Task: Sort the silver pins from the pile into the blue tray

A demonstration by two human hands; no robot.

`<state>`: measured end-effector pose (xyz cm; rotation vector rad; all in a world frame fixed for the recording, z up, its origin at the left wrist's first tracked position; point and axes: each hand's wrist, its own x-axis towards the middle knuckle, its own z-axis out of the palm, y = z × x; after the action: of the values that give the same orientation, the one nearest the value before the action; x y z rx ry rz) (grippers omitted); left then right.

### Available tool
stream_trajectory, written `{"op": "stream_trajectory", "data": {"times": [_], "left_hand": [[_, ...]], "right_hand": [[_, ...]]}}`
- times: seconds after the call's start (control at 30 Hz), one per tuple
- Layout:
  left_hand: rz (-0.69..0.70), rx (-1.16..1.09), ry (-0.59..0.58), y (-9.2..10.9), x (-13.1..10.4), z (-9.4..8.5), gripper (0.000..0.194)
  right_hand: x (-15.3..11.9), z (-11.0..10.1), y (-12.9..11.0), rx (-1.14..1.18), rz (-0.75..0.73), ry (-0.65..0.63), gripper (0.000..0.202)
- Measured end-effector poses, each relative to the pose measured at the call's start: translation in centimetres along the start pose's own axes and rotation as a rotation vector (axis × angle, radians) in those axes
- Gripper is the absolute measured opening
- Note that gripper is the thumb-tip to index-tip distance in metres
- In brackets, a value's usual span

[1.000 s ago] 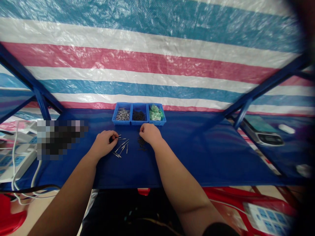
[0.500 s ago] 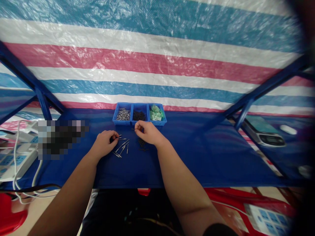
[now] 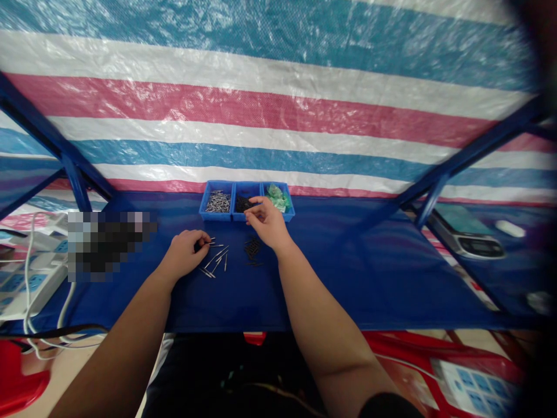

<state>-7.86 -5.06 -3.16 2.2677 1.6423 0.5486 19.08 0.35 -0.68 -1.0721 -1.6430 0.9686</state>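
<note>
My left hand (image 3: 186,253) rests on the blue tabletop, fingers curled together beside several thin, pointed silver metal pins (image 3: 217,261). Whatever its fingertips pinch is hidden. Over the front of a blue three-part bin (image 3: 217,217) hovers my right hand (image 3: 268,223), thumb and index finger apart, at the middle compartment. Dark, screw-like pieces (image 3: 242,203) fill that compartment and are partly covered by the fingers. More silver pins (image 3: 218,202) lie in the left compartment, and green-and-clear plastic bags (image 3: 278,197) in the right one. A small pile of dark pieces (image 3: 252,248) lies below my right hand.
White power strips (image 3: 30,296) with tangled cables are at the far left, near a blurred-out dark object (image 3: 108,247). A digital scale (image 3: 476,241) stands at the far right. Blue metal struts (image 3: 76,180) frame the table, with a striped sheet (image 3: 278,110) behind.
My right hand has moved up and away from me, from in front of the bin to its middle compartment, and its fingers have spread. My left hand has stayed put.
</note>
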Motion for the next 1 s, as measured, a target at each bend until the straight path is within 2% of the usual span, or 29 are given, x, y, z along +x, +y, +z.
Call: {"op": "stream_trajectory", "data": {"times": [0.07,0.17,0.27,0.4,0.53,0.73,0.9,1.0], "left_hand": [[-0.002,-0.001,0.005,0.0,0.0,0.0,0.016],[0.002,-0.004,0.008,0.0,0.0,0.0,0.016],[0.002,-0.007,0.007,-0.1,0.0,0.1,0.017],[0.007,-0.011,0.009,-0.1,0.0,0.1,0.017],[0.003,-0.006,0.003,-0.1,0.0,0.1,0.017],[0.012,-0.006,-0.004,-0.1,0.0,0.1,0.017],[0.014,-0.007,0.011,0.0,-0.1,0.0,0.016],[0.015,-0.011,0.011,0.1,-0.1,-0.1,0.016]], "right_hand": [[0.1,-0.2,0.4,-0.059,0.033,-0.003,0.043],[-0.1,-1.0,0.7,-0.236,0.017,-0.048,0.021],[-0.4,-1.8,0.4,-0.416,0.044,-0.175,0.008],[-0.8,-2.1,-0.1,-0.624,0.087,-0.316,0.018],[-0.9,-1.0,-0.5,-0.744,0.126,-0.278,0.022],[-0.9,0.4,-0.9,-0.784,0.197,-0.251,0.025],[-0.7,0.0,-0.8,-0.615,0.023,-0.262,0.025],[-0.7,-0.3,-0.6,-0.479,-0.010,-0.278,0.018]]}}
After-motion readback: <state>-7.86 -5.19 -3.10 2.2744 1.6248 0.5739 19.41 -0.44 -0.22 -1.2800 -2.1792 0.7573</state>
